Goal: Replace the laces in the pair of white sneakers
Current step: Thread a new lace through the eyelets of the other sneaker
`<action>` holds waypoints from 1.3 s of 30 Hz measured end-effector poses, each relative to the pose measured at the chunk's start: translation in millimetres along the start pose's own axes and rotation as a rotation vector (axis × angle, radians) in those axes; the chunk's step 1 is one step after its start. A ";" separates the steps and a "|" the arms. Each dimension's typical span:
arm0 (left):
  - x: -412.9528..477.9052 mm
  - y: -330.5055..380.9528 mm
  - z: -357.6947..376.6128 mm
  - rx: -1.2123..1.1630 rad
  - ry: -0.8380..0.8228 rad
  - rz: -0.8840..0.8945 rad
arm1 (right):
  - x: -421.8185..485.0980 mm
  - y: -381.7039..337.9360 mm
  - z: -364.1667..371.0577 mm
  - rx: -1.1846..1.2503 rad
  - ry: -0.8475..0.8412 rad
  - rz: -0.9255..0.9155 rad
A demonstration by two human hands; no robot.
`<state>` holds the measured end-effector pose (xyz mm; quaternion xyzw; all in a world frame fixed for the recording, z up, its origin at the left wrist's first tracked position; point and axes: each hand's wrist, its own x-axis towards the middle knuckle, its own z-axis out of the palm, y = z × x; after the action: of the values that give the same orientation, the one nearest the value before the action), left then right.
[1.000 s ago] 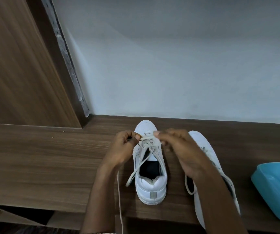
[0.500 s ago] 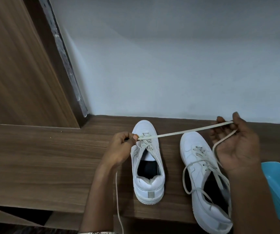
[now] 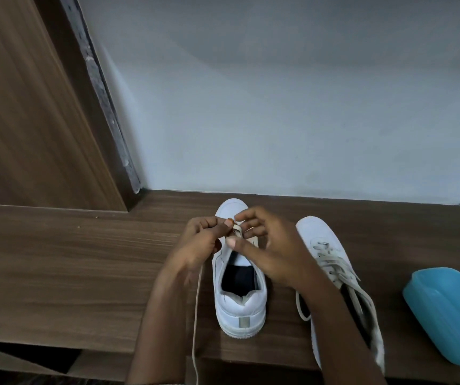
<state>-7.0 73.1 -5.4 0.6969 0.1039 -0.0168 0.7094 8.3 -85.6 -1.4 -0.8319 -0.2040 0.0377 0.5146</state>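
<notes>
Right hand (image 3: 267, 245) back at left sneaker (image 3: 240, 301)

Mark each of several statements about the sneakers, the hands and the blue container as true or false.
1. The left hand and right hand are both at the front eyelets of the left-side sneaker. True.
2. The right-side sneaker is unlaced. False: loose laces cross it.
3. A lace hangs from the left hand past the wooden shelf's front edge. True.
4. The blue container stands between the sneakers. False: it lies to the right of both.
5. Both sneakers' toes point toward the person. False: they point toward the wall.
</notes>
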 end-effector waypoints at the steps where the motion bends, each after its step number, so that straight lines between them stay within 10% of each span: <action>1: 0.6 -1.0 0.0 -0.007 -0.004 0.000 | 1.6 2.0 6.0 -0.031 0.011 -0.021; 11: 1.1 -5.0 -0.6 0.001 -0.011 0.058 | 7.0 13.5 4.2 -0.070 0.168 0.037; 18: 3.9 -20.8 -34.2 0.428 0.065 0.149 | 2.7 16.6 -16.0 -0.164 0.247 0.117; 30: 6.4 -34.0 -48.7 0.477 0.176 0.000 | -2.9 26.7 -27.6 -0.265 0.150 0.291; 39: -0.4 -26.3 -42.5 0.228 -0.042 -0.035 | -2.3 28.9 -31.2 -0.098 0.081 0.336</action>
<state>-17.1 114.4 -31.5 0.7706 0.0987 -0.0553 0.6273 23.4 -123.9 -12.3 -0.8793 -0.0429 0.0798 0.4676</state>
